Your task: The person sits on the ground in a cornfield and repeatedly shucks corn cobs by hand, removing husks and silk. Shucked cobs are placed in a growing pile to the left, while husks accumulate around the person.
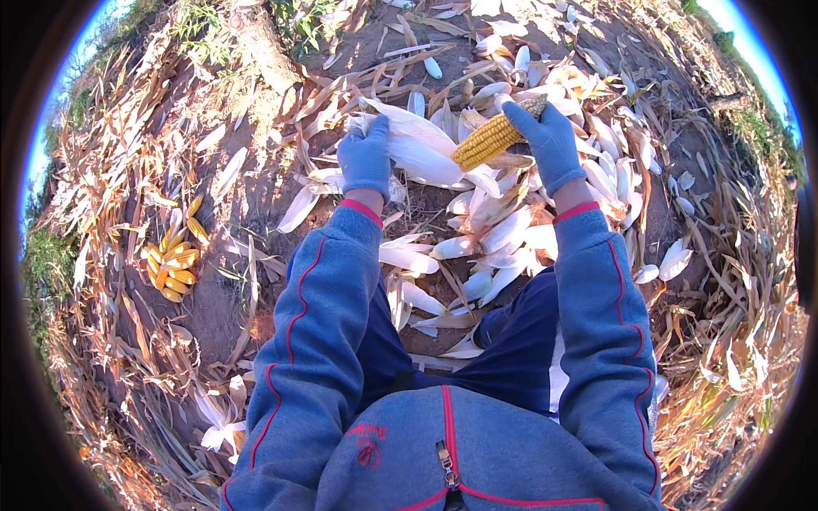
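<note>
A bare yellow corn cob (490, 144) is gripped at its tip end by my right hand (548, 143), in a blue-grey glove. Its other end points down and left, beside pale husk leaves. My left hand (365, 159), gloved alike, is closed on a spread of whitish corn husk (415, 146) that stretches right towards the cob. Whether the husk is still joined to the cob I cannot tell. Below and right of my hands lies a heap of corn ears in pale husks (509, 232).
At the left, a small pile of husked yellow cobs (173, 269) lies on brown soil. A tree trunk (261, 47) rises at the upper left. Dry stalks and leaves (733, 255) ring the spot. More husked-over ears (675, 260) lie at the right.
</note>
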Demonstrator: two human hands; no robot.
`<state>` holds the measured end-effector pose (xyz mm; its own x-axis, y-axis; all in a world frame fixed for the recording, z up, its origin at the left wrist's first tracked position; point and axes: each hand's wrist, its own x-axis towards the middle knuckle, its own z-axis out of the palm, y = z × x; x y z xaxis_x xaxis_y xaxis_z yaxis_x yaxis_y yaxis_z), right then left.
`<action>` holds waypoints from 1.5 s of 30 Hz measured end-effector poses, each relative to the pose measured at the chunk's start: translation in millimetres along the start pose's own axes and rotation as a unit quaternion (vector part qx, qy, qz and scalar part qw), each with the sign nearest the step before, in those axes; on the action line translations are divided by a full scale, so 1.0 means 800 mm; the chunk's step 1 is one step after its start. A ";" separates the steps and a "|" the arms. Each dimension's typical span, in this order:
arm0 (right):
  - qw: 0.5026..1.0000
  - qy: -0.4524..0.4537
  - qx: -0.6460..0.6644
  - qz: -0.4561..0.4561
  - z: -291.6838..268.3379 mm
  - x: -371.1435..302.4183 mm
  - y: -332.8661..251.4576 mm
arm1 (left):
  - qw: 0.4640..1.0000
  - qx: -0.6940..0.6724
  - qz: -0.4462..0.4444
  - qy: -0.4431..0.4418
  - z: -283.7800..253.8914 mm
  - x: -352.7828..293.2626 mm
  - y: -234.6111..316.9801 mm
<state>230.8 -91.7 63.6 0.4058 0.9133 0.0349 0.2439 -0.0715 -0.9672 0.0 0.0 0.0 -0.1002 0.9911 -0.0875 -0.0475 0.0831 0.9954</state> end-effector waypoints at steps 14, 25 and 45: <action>0.946 0.288 -0.105 -0.106 -0.097 -0.025 -0.005 | 0.972 -0.101 -0.200 -0.068 0.011 0.010 -0.017; 0.938 0.280 -0.126 -0.163 -0.149 -0.079 0.001 | 0.734 0.422 -0.140 -0.513 0.118 -0.097 -0.221; 0.916 0.285 -0.255 -0.117 -0.156 -0.074 -0.002 | 0.933 0.146 -0.048 -0.326 0.102 -0.061 -0.299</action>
<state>316.4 -195.6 94.9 0.6489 0.5797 0.4929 0.7042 -0.2122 -0.6775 97.6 -60.0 -230.8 0.5211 0.8220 -0.2297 0.2569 0.1055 0.9607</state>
